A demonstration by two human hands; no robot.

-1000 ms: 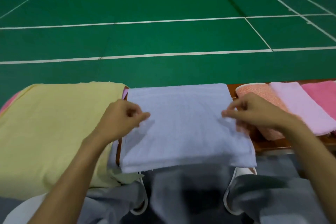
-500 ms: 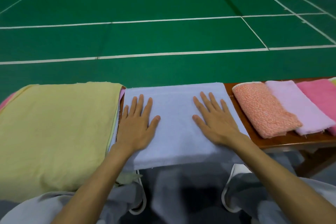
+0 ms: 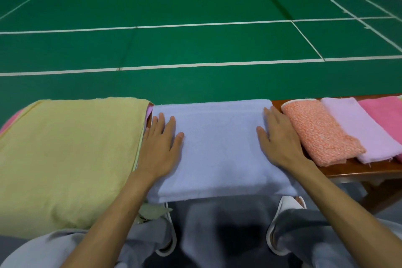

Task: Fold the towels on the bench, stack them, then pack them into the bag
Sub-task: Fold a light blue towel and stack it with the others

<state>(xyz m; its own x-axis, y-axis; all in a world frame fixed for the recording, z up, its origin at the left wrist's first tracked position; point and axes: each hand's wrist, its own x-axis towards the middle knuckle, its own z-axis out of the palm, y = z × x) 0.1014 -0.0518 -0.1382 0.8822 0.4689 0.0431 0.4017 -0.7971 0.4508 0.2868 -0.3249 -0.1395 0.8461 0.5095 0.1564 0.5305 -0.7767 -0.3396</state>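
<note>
A pale blue towel (image 3: 219,148) lies folded flat on the wooden bench (image 3: 356,169), its near edge hanging over the front. My left hand (image 3: 159,148) presses flat on its left side, fingers straight. My right hand (image 3: 279,139) lies flat on its right side. A big yellow towel (image 3: 65,154) is spread at the left, over pink cloth. To the right lie three folded towels side by side: an orange speckled towel (image 3: 319,132), a lilac towel (image 3: 359,128) and a pink towel (image 3: 385,115). No bag is in view.
Beyond the bench stretches a green court floor (image 3: 195,45) with white lines. Below the bench edge are my grey-trousered knees and white shoes (image 3: 282,224).
My hands went from pinching the blue towel's sides to lying flat on it. Since half a second ago both have slid outward toward its left and right edges.
</note>
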